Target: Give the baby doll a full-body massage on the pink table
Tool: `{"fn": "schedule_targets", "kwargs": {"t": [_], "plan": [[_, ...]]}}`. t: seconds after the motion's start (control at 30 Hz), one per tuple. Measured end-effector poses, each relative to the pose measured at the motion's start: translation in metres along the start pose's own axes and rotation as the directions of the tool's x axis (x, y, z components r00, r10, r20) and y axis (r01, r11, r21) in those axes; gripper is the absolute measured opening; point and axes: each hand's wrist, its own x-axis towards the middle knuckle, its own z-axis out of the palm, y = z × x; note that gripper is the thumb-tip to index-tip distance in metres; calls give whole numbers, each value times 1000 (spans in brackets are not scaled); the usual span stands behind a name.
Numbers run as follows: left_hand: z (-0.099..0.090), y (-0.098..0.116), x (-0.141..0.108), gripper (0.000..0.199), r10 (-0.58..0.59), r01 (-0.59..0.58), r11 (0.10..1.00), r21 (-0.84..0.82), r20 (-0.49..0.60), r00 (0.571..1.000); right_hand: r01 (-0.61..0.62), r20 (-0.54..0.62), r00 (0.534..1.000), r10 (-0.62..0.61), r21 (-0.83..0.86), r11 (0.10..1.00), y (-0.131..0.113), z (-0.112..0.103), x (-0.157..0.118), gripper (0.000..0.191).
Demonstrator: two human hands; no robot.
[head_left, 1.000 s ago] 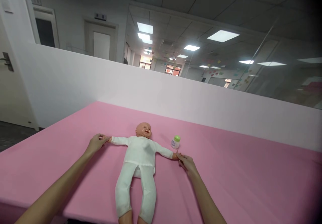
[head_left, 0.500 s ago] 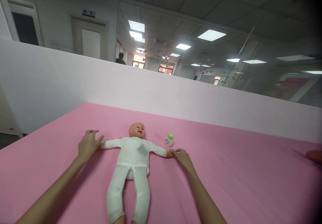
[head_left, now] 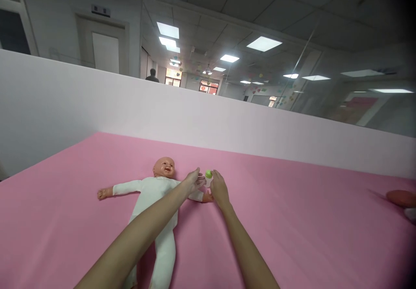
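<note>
A baby doll [head_left: 156, 193] in white clothes lies face up on the pink surface [head_left: 276, 219], arms spread. Beside its hand on the right stands a small jar [head_left: 208, 181] with a green lid. My left hand [head_left: 195, 180] reaches across the doll's chest and arm, fingers apart, at the jar's left side. At the jar's right side is my right hand [head_left: 219, 188], fingers apart from the palm and near the lid. Neither hand is visibly closed round the jar. My left forearm covers part of the doll's body and legs.
A low white wall [head_left: 227, 124] runs behind the pink surface, with glass above it. An orange-brown rounded object [head_left: 401, 198] and a whitish item [head_left: 410, 214] lie at the far right. A person [head_left: 152, 76] is far off beyond the glass.
My left hand has left the doll's hand on the left and crossed right to the jar. My right hand has moved from the doll's other hand up to the jar. The view has shifted right.
</note>
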Motion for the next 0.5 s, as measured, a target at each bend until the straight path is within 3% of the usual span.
{"fn": "schedule_targets", "kwargs": {"t": [0.13, 0.2, 0.3, 0.43, 0.5], "plan": [[4, -7, 19, 40, 11, -13, 999, -36, -65, 998, 93, 58, 994, -92, -26, 995, 6, 7, 1, 66], [7, -9, 23, 41, 22, -26, 998, -63, -64, 998, 125, 85, 989, -124, -11, 992, 6, 9, 2, 63], [10, -11, 26, 42, 27, -32, 995, -94, -51, 998, 127, 95, 987, -127, 4, 992, 7, 12, 1, 59], [11, -12, 29, 40, 36, -39, 992, -118, -34, 999, 155, 121, 980, -159, 48, 987, 11, 11, 0, 72], [10, -12, 29, 38, 38, -41, 992, -119, -31, 999, 121, 133, 982, -134, 103, 987, 9, 7, 1, 69]]}}
